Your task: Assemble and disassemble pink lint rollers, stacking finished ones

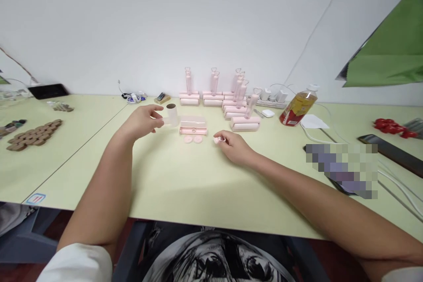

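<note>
My left hand [142, 121] is closed on one end of a translucent pale tube [167, 120], which looks like a lint roller handle; the fingers partly hide it. Just beyond stands an upright white paper roll [172, 115] with a brown core. My right hand [234, 146] pinches a small pale pink piece [218, 139], mostly covered by the fingers. Between the hands lies an open pink roller case [193, 131] with its clear cover [193, 121] tilted back. Two round pink end caps [193, 139] lie side by side in front of it.
Several assembled pink lint rollers [245, 123] stand behind. To the right are a drink bottle [299, 105], a power strip [272, 103], a phone [343, 176] and white cables. Brown round pieces [35, 135] lie at far left, red pieces [393, 128] at far right.
</note>
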Demonstrator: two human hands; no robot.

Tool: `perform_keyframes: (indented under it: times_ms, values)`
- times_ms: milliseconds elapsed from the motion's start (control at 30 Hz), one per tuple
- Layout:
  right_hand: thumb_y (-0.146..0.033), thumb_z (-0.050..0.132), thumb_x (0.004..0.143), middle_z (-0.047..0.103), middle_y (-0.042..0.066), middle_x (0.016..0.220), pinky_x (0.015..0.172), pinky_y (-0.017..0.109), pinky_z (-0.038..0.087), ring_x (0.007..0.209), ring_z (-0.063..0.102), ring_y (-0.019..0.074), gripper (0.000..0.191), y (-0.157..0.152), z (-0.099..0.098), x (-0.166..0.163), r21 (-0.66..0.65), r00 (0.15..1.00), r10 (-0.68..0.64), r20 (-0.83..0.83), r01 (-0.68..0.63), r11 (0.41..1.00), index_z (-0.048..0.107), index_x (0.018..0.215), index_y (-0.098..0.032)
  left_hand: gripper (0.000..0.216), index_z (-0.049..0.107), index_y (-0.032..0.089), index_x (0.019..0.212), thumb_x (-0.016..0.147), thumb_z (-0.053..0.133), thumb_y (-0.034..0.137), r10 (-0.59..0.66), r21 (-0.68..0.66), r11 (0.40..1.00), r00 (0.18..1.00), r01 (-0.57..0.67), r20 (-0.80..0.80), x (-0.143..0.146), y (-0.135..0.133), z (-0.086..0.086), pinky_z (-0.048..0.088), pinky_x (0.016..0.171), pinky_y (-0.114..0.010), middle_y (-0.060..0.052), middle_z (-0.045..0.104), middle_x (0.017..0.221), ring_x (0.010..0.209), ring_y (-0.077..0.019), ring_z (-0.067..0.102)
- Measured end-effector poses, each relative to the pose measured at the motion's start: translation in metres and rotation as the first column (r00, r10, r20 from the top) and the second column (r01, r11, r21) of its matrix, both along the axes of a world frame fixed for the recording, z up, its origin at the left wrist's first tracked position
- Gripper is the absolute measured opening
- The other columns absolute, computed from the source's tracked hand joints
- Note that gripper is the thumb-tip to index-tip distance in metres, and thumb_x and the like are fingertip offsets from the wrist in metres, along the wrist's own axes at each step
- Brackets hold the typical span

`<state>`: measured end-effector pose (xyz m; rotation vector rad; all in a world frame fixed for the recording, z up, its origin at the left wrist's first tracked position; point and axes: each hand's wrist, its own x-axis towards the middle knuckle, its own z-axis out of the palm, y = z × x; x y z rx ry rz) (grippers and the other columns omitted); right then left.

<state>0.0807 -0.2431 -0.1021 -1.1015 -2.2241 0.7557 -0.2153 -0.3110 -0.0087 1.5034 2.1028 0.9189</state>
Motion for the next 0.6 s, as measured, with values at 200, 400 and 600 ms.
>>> perform_keyframes:
  times_ms: [200, 400, 600]
  values:
    - [-0.015, 0.04, 0.093, 0.064, 0.011, 0.102, 0.08, 0.031, 0.042, 0.094, 0.06, 0.0224, 0.036, 0.018, 0.016, -0.046, 0.217, 0.965, 0.092, 0.245, -0.147, 0.965, 0.069, 0.113, -0.018, 0.039, 0.059, 0.018, 0.1, 0.065, 0.076, 0.024, 0.153, 0.181, 0.97, 0.987, -0.161, 0.058, -0.002, 0.021, -0.025, 0.05, 0.054, -0.026, -0.003, 0.069, 0.082, 0.06, -0.0145, 0.063]
    - [-0.017, 0.043, 0.09, 0.069, 0.013, 0.105, 0.065, 0.032, 0.038, 0.087, 0.063, 0.0267, 0.034, 0.013, 0.016, -0.071, 0.29, 0.895, 0.004, 0.446, -0.149, 0.945, 0.055, 0.121, -0.015, 0.041, 0.057, 0.02, 0.104, 0.068, 0.076, 0.026, 0.154, 0.251, 0.958, 0.987, -0.138, -0.046, 0.003, 0.042, -0.052, 0.05, 0.071, -0.028, 0.001, 0.065, 0.08, 0.072, -0.0148, 0.063]
    - [-0.02, 0.044, 0.091, 0.072, 0.015, 0.101, 0.063, 0.032, 0.038, 0.083, 0.066, 0.0278, 0.029, 0.009, 0.007, -0.076, 0.326, 0.834, -0.057, 0.549, -0.15, 0.933, 0.052, 0.118, -0.015, 0.04, 0.055, 0.021, 0.106, 0.072, 0.074, 0.029, 0.13, 0.234, 0.967, 0.983, -0.098, -0.127, 0.012, 0.053, -0.066, 0.048, 0.074, -0.03, -0.001, 0.067, 0.084, 0.077, -0.0174, 0.063]
